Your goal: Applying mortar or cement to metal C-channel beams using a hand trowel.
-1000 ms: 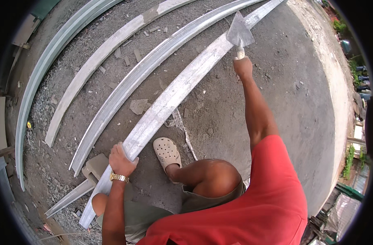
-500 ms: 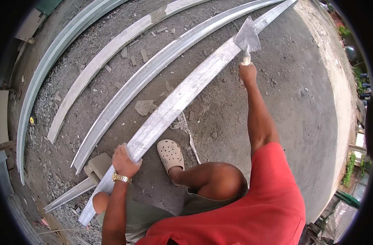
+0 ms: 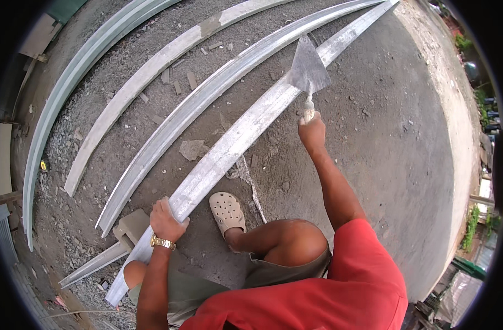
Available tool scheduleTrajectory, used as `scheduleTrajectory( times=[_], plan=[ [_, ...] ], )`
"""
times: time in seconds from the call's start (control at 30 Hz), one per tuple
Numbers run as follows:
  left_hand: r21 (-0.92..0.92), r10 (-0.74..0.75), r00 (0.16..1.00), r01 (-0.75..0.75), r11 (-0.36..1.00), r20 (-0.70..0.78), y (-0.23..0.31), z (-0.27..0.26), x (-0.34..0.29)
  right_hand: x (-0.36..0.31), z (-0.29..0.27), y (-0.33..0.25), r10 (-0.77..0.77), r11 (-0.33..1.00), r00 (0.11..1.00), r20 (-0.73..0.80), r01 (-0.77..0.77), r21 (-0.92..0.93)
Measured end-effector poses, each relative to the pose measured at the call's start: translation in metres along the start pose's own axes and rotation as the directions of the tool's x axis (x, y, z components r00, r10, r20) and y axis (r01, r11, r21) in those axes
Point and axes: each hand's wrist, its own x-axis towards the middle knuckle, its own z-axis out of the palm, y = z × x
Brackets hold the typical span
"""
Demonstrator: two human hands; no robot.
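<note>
A long silvery metal channel (image 3: 235, 140) runs slantwise from the lower left to the far upper right. My left hand (image 3: 168, 220), with a gold watch on its wrist, is wrapped round its near part. In my right hand (image 3: 312, 132) is the pale handle of a pointing trowel (image 3: 309, 69). The trowel's triangular blade points away from me and overlaps the channel's far half; whether it touches the metal I cannot tell. Under the channel's near end, beside my left hand, sits a grey concrete block (image 3: 131, 226).
Further left lie another metal channel (image 3: 207, 102), a mortar-stained bar (image 3: 114, 104) and a greenish channel (image 3: 48, 126). A short metal piece (image 3: 92, 269) sticks out by the block. Broken chips and a flat stone (image 3: 192, 149) lie on the gritty ground. My clog (image 3: 227, 212) is beside the channel.
My right hand has drawn the trowel back toward me and to the left along the channel. My left hand keeps its grip in nearly the same place.
</note>
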Motion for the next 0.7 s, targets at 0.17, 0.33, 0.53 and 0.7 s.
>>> scheduleTrajectory(
  times=[0.17, 0.33, 0.53, 0.7],
  plan=[
    [-0.056, 0.009, 1.0, -0.01, 0.998, -0.014, 0.004, 0.01, 0.002, 0.08, -0.032, 0.003, 0.083, 0.996, 0.996, -0.033, -0.081, 0.042],
    [-0.044, -0.028, 1.0, 0.028, 0.999, 0.007, 0.0, -0.002, 0.0, -0.011, 0.01, -0.018, 0.007, 0.999, 1.0, 0.027, -0.008, 0.037],
    [-0.096, -0.02, 1.0, 0.021, 0.995, 0.012, 0.0, 0.005, 0.002, 0.055, -0.017, -0.013, 0.04, 0.996, 0.997, -0.067, -0.034, 0.085],
    [-0.057, 0.008, 1.0, -0.009, 0.998, -0.02, -0.003, -0.001, 0.0, -0.011, 0.005, -0.017, -0.045, 0.997, 0.998, 0.039, 0.043, 0.06]
  ],
)
